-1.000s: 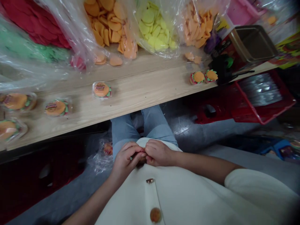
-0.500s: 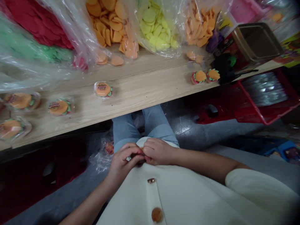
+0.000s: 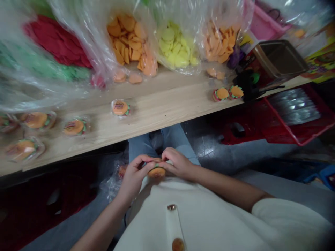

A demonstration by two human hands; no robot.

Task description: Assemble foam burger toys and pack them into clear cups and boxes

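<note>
Between my left hand and my right hand is a small burger-shaped candy with an orange bun and a green layer. The fingertips of both hands pinch it from either side, above my lap. Sealed burger candies in clear wrappers, one among several, lie on the wooden table. Two unwrapped burgers stand at its right. Clear plastic bags hold orange discs, yellow-green discs, and red and green pieces.
A crumpled plastic wrapper lies beside my left hand. To the right of the table are a metal tray, a black object, and a red crate of stacked clear plastic. Grey floor shows below.
My fingers have parted, so the burger candy now shows between my hands instead of being mostly covered. The view has shifted slightly, with the table lower in the frame.
</note>
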